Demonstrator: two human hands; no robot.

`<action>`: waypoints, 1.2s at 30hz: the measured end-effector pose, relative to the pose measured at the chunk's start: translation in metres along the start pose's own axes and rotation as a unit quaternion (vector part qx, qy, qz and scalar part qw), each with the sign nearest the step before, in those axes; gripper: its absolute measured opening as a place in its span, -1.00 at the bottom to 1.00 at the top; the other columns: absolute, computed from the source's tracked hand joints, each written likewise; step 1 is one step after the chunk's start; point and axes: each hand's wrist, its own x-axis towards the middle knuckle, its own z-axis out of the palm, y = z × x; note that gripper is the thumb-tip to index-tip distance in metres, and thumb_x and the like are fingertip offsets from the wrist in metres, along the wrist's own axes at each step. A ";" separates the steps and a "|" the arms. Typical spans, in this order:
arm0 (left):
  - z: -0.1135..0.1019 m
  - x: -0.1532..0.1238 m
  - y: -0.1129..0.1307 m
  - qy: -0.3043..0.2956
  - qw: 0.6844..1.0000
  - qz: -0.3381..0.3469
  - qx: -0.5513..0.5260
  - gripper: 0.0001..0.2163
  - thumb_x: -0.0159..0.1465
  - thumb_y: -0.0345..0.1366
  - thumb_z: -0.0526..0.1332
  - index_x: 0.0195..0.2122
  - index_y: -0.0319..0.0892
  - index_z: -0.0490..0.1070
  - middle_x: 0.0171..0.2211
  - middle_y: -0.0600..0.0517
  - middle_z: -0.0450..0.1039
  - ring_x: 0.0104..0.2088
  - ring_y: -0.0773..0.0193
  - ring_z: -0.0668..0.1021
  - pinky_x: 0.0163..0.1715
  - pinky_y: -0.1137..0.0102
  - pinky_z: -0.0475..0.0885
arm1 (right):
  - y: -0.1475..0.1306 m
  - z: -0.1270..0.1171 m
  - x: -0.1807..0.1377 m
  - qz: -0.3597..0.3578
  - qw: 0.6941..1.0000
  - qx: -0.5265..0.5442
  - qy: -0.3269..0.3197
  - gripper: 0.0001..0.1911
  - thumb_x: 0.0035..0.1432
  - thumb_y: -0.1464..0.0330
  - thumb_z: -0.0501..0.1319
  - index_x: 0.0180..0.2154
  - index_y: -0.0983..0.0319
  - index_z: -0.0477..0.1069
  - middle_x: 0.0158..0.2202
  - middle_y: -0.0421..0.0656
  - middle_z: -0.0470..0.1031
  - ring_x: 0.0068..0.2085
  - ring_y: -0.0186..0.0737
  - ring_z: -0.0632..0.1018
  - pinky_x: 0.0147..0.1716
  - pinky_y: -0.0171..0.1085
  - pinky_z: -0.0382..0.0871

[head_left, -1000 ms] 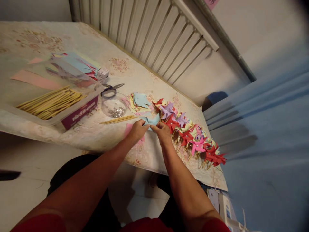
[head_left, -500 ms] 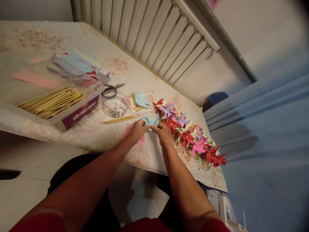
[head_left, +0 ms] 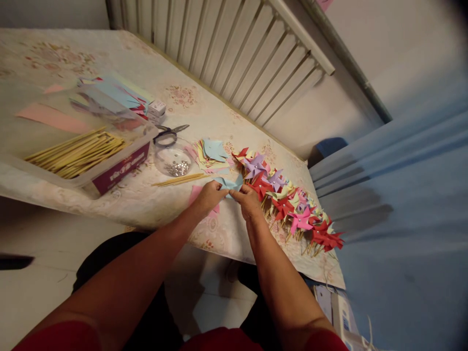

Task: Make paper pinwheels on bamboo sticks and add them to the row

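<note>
A light blue paper pinwheel [head_left: 230, 184], partly folded, is held between both hands above the table's near side. My left hand [head_left: 211, 195] pinches its left side, and my right hand [head_left: 248, 199] grips the right side; the fingertips nearly meet at its front. Pink paper [head_left: 214, 210] lies beneath, partly covered by my left wrist. Just beyond the hands sits a stack of coloured paper squares [head_left: 214, 151], blue on top. Several thin wooden sticks [head_left: 179, 180] lie left of my left hand. Right of my right hand are many finished pinwheels [head_left: 283, 207] on sticks.
A clear round dish [head_left: 178, 163] holds small metal fasteners. Dark-handled scissors [head_left: 170, 134] lie behind it. At left stands a plastic box [head_left: 120, 175] of sticks, with paper strips [head_left: 113, 92] and small white boxes [head_left: 157, 109] beyond. A radiator [head_left: 226, 58] and blue curtain [head_left: 398, 204] border the table.
Both hands keep nearly the same place and grip on the blue paper. Its upper folds look slightly shifted, and the camera view has moved a little.
</note>
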 end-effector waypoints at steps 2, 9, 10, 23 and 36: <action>0.000 0.000 0.001 -0.004 1.000 0.004 -0.003 -0.82 -0.04 -0.22 0.24 -0.48 -0.23 0.39 -0.54 0.12 0.34 -0.49 0.35 0.36 -0.53 0.48 0.24 | 0.000 0.000 -0.001 -0.001 0.999 0.045 -0.006 -0.78 -0.18 0.23 0.36 -0.49 0.20 0.42 -0.53 -0.30 0.38 -0.49 -0.36 0.31 -0.42 -0.33 0.20; 0.002 -0.003 0.005 0.005 1.000 0.001 -0.005 -0.86 -0.04 -0.29 0.25 -0.46 -0.22 0.41 -0.57 0.13 0.35 -0.45 0.31 0.42 -0.48 0.47 0.30 | 0.000 0.000 -0.002 0.007 0.996 0.084 -0.001 -0.80 -0.21 0.28 0.37 -0.45 0.21 0.49 -0.50 -0.27 0.46 -0.47 -0.33 0.37 -0.36 -0.30 0.29; 0.002 -0.004 0.005 0.004 1.000 -0.001 -0.007 -0.87 -0.04 -0.30 0.25 -0.46 -0.21 0.41 -0.57 0.13 0.35 -0.45 0.31 0.42 -0.48 0.46 0.31 | -0.001 -0.001 -0.002 0.008 0.997 0.077 0.001 -0.79 -0.21 0.28 0.37 -0.45 0.21 0.49 -0.50 -0.27 0.46 -0.47 -0.32 0.38 -0.36 -0.29 0.29; 0.001 -0.010 0.015 -0.068 0.993 -0.026 -0.092 -0.86 -0.10 -0.33 0.29 -0.48 -0.21 0.41 -0.54 0.11 0.39 -0.47 0.34 0.44 -0.43 0.44 0.34 | -0.001 0.000 -0.005 0.022 0.997 0.065 0.016 -0.80 -0.20 0.27 0.33 -0.46 0.23 0.47 -0.53 -0.28 0.44 -0.51 -0.34 0.35 -0.42 -0.31 0.25; 0.002 -0.008 0.014 -0.051 0.987 -0.041 -0.149 -0.73 -0.15 -0.23 0.39 -0.44 -0.23 0.43 -0.50 0.08 0.44 -0.41 0.29 0.49 -0.36 0.40 0.38 | -0.005 0.001 -0.011 0.003 0.999 0.039 0.006 -0.82 -0.16 0.27 0.29 -0.43 0.21 0.50 -0.52 -0.29 0.44 -0.50 -0.33 0.34 -0.40 -0.30 0.24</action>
